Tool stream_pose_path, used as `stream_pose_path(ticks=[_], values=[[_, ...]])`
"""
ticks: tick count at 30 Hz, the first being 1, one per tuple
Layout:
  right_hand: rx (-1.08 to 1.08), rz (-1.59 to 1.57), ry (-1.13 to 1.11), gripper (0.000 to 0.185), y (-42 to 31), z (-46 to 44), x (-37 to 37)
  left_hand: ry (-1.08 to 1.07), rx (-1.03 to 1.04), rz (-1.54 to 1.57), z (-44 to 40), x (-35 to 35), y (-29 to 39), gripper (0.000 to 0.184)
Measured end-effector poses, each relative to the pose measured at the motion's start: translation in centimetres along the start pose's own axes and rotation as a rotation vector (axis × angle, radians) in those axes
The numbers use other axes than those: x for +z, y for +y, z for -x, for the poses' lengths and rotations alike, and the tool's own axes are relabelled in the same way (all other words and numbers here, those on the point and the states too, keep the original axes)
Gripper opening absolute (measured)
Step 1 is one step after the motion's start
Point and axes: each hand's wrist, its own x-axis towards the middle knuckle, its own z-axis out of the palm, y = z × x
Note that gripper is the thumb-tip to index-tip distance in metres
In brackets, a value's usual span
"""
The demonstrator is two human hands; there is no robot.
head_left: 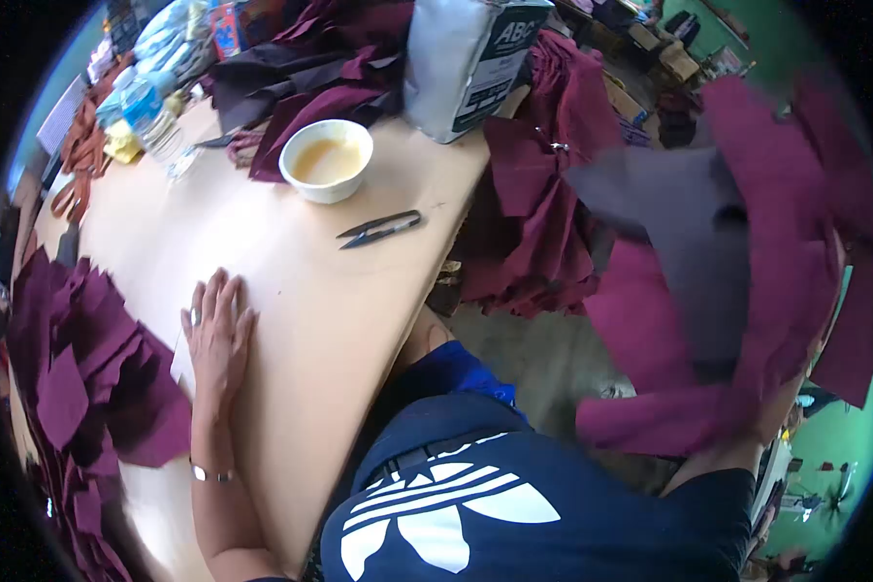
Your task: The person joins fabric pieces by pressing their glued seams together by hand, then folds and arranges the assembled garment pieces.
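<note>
My left hand (218,335) lies flat on the light table (291,291), fingers spread, with a ring on one finger. Just left of it is a pile of maroon cloth pieces (87,378). On my right side, maroon cloth (786,223) and a dark grey piece (698,233) hang in the air, blurred by motion; my right forearm reaches up behind them and the cloth hides my right hand. Black thread snips (380,229) rest on the table below a white bowl (327,161) with yellowish contents.
A silver and dark bag (470,68) stands at the table's far corner. Maroon cloth (553,184) hangs over the right edge. A plastic bottle (150,112) and dark cloth (306,68) are at the back. Grey floor (543,359) shows to the right.
</note>
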Motion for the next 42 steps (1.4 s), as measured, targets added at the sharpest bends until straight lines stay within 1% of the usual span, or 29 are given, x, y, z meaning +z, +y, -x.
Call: stream_pose_path(ticks=[6, 8, 9, 10, 11, 13, 14, 15, 16, 17, 18, 20, 21, 23, 25, 27, 29, 31, 33, 35, 36, 37, 39, 40, 41, 42], values=[[0.109, 0.029, 0.147, 0.017, 4.7, -7.6, -5.5, -0.049, 0.004, 0.022, 0.5, -0.7, 0.3, 0.046], [0.081, 0.048, 0.172, 0.017, 6.0, -13.0, -6.6, -0.052, 0.001, 0.008, 0.4, -1.1, 0.9, 0.046], [0.054, 0.05, 0.168, 0.019, 7.7, -17.6, -7.5, -0.053, 0.0, -0.008, 0.3, -1.2, 1.1, 0.047], [-0.015, 0.237, 0.096, 0.027, 5.7, -20.3, -6.6, -0.055, -0.002, -0.023, 0.2, -1.1, 1.2, 0.047], [-0.071, 0.45, 0.077, 0.029, 2.6, -22.5, -4.8, -0.052, 0.001, -0.036, 0.2, -1.0, 1.0, 0.047], [-0.201, 0.966, 0.066, 0.034, -5.2, -24.1, 3.6, -0.048, 0.002, -0.063, 0.3, -0.7, 0.7, 0.048], [-0.262, 1.14, 0.043, 0.037, -8.6, -24.7, 8.5, -0.052, -0.008, -0.058, 0.1, -1.0, 1.1, 0.048], [-0.299, 1.215, 0.001, 0.04, -11.2, -25.7, 13.3, -0.054, -0.007, -0.051, 0.1, -1.1, 1.2, 0.048], [-0.357, 1.194, -0.154, 0.038, -11.9, -28.5, 17.4, -0.056, -0.01, -0.045, 0.1, -1.1, 1.1, 0.048], [-0.354, 1.214, -0.113, 0.035, -13.4, -27.2, 23.0, -0.054, -0.019, -0.038, 0.3, -1.0, 1.2, 0.047], [-0.249, 1.166, -0.207, 0.035, -13.2, -28.4, 28.5, -0.056, -0.02, -0.037, 0.4, -1.1, 1.1, 0.047], [-0.113, 1.087, -0.32, 0.034, -12.1, -25.3, 38.6, -0.053, -0.013, -0.027, 0.4, -1.0, 1.1, 0.047], [-0.169, 1.083, -0.191, 0.033, -10.7, -22.2, 42.8, -0.06, -0.012, -0.03, 0.5, -1.1, 1.1, 0.047], [0.064, 0.886, -0.284, 0.047, 2.9, -29.5, 57.4, -0.057, -0.016, -0.032, 0.3, -1.1, 1.2, 0.046], [0.032, 0.93, -0.393, 0.046, 1.6, -28.3, 57.0, -0.062, -0.027, -0.039, 0.0, -1.4, 1.6, 0.045], [0.08, 0.893, -0.582, 0.048, -2.9, -25.8, 53.3, -0.073, -0.025, -0.051, 0.1, -1.6, 1.9, 0.043], [0.184, 0.768, -0.807, 0.049, -8.1, -22.9, 48.3, -0.06, -0.009, -0.08, 0.0, -1.6, 2.0, 0.041], [0.177, 0.591, -0.963, 0.052, -11.1, -20.8, 43.6, -0.058, 0.002, -0.07, 0.0, -1.5, 1.7, 0.042], [-0.007, 0.447, -1.032, 0.073, -11.2, -19.7, 39.7, -0.062, -0.004, -0.046, 0.2, -1.4, 1.6, 0.046], [0.019, 0.421, -1.109, 0.103, -9.4, -19.9, 37.2, -0.071, -0.016, -0.048, 0.1, -1.5, 1.8, 0.045], [-0.098, 0.417, -1.124, 0.117, -9.9, -18.2, 35.9, -0.072, -0.022, -0.047, 0.1, -1.5, 1.9, 0.045], [-0.151, 0.577, -0.996, 0.116, -8.6, -18.3, 35.6, -0.075, -0.027, -0.049, 0.2, -1.5, 1.9, 0.044], [-0.144, 0.452, -0.935, 0.109, -7.5, -16.3, 35.4, -0.081, -0.019, -0.055, 0.2, -1.5, 1.7, 0.044], [-0.158, 0.237, -0.929, 0.098, -5.7, -16.0, 36.1, -0.072, -0.012, -0.058, 0.2, -1.3, 1.5, 0.043], [-0.231, 0.211, -0.79, 0.085, -4.2, -15.8, 37.4, -0.063, -0.002, -0.063, 0.3, -1.1, 1.2, 0.043], [-0.268, 0.112, -0.775, 0.076, -2.9, -16.0, 39.0, -0.055, 0.009, -0.071, 0.4, -1.0, 1.1, 0.043]])
